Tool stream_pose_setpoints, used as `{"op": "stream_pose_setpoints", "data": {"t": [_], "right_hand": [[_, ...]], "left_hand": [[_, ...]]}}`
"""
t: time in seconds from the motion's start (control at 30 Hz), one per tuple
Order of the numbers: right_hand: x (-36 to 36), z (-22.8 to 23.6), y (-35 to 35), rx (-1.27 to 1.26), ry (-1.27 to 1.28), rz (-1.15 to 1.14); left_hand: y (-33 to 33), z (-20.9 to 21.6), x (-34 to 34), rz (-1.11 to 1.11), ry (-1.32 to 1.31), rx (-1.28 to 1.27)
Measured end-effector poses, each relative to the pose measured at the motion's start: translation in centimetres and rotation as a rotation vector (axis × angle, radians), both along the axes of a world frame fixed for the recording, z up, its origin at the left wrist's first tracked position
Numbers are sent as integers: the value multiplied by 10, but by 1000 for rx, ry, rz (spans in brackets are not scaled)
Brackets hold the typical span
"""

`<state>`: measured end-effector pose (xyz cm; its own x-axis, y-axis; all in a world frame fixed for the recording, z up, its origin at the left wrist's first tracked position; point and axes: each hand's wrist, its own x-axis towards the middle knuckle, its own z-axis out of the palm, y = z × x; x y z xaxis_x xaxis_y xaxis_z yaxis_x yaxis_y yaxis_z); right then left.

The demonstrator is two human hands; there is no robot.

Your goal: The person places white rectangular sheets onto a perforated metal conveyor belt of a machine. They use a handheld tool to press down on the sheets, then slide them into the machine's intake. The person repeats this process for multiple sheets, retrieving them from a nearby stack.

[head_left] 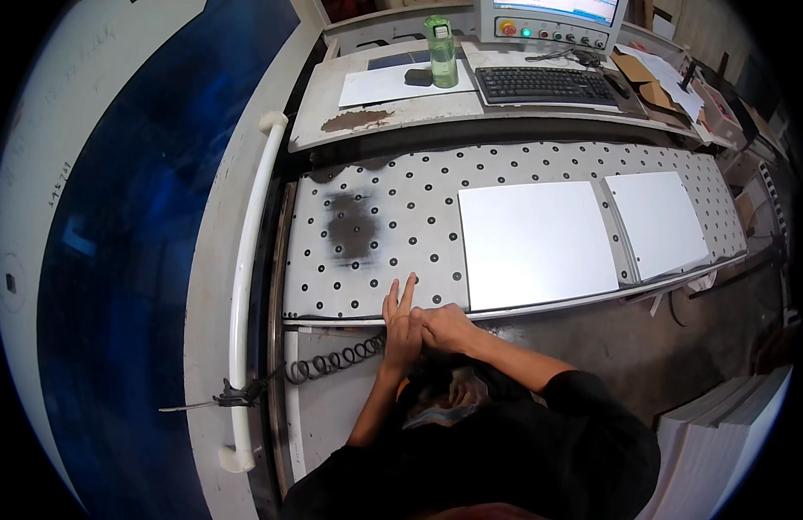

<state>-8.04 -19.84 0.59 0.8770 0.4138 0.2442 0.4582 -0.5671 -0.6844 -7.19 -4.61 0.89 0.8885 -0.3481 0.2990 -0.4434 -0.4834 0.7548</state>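
Observation:
My left hand (402, 332) is raised at the near edge of the pale table (423, 195), which is dotted with dark round studs. Two of its fingers are stretched out over the table. Pressed against it is my right hand (448, 328), its fingers curled in beside the left palm; whatever they may grip is hidden. To the right of my hands a white flat sheet (540, 247) lies on the studs. Beyond a narrow gap lie more white sheets (657, 224), slightly fanned at the edge. A dark smudge (354, 230) marks the table ahead of my left hand.
A white handrail (254, 260) and blue panel (150, 217) stand at left, with a black coiled cable (336, 359) below. On the far ledge are a green bottle (441, 54), keyboard (545, 86) and control monitor (549, 24). Stacked white sheets (722, 442) stand at lower right.

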Motion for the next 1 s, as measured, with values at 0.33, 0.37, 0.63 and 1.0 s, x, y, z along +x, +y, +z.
{"op": "stream_pose_setpoints", "data": {"t": [0.33, 0.37, 0.63, 1.0], "right_hand": [[5, -4, -1, -17, -4, -33], [6, -6, -2, -33, 5, -17], [6, 19, -32, 186, 19, -194], [-5, 32, -26, 642, 391, -51]], "left_hand": [[-7, 8, 5, 24, -30, 12], [-7, 7, 5, 35, -36, 11], [8, 26, -5, 8, 90, 52], [0, 33, -3, 146, -24, -14]]}}
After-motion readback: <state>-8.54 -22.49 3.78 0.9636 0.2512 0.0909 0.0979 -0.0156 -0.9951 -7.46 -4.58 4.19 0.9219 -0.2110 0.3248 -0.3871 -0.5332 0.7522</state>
